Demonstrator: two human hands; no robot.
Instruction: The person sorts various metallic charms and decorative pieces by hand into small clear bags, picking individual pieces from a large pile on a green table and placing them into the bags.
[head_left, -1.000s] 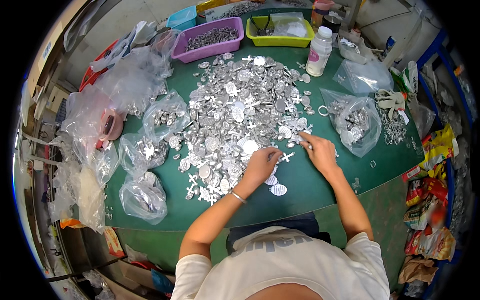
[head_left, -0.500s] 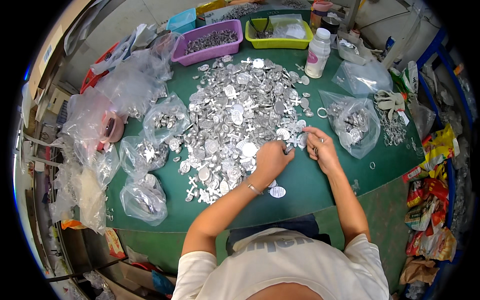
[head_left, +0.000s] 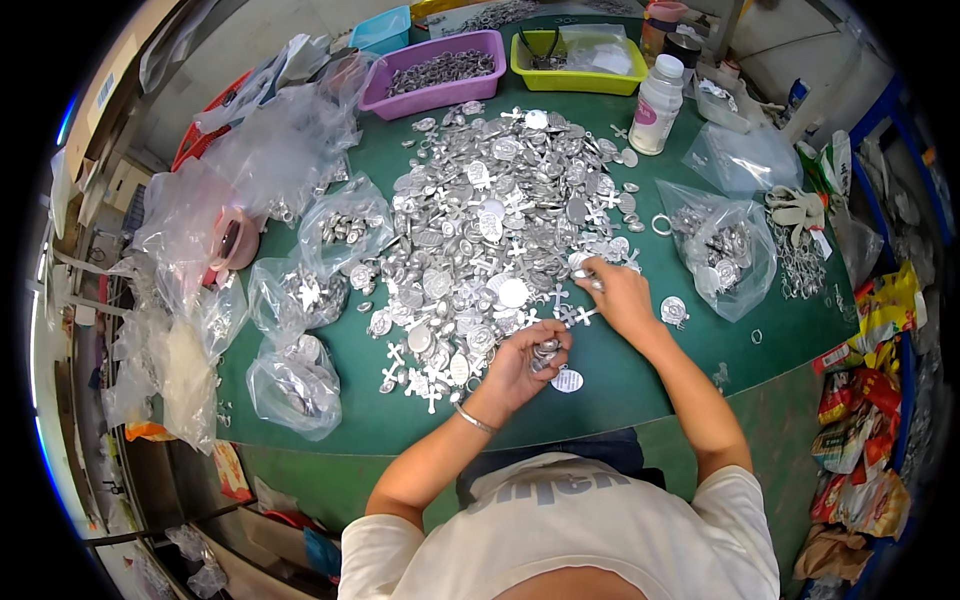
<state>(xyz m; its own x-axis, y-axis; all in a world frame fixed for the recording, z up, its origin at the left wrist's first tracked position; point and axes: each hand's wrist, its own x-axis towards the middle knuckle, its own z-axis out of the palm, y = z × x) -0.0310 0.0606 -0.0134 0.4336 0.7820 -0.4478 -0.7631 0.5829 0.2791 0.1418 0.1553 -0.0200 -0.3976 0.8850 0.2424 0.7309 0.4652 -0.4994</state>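
A big heap of silver-coloured medals and small crosses (head_left: 490, 220) covers the middle of the green table. At its near edge my left hand (head_left: 517, 372) is turned partly palm up, fingers curled round several small medals (head_left: 544, 352). My right hand (head_left: 622, 302) reaches to the heap's right edge, its fingertips closed on a small silver medal (head_left: 578, 262); the fingers partly cover it. Just below that hand lies a small cross (head_left: 584, 316). A flat oval medal (head_left: 567, 380) rests beside my left hand, and a round medal (head_left: 674, 310) lies alone to the right.
Clear bags of metal pieces (head_left: 293, 385) stand at the left, another bag (head_left: 722, 250) at the right. Behind the heap are a purple tray (head_left: 432, 82), a yellow-green tray (head_left: 580, 78) and a white bottle (head_left: 657, 108). A glove (head_left: 795, 210) lies by some chains (head_left: 800, 262).
My left hand has drawn back toward me and turned, showing medals inside. The right hand has moved left onto the heap's edge. A round medal now lies apart at the right.
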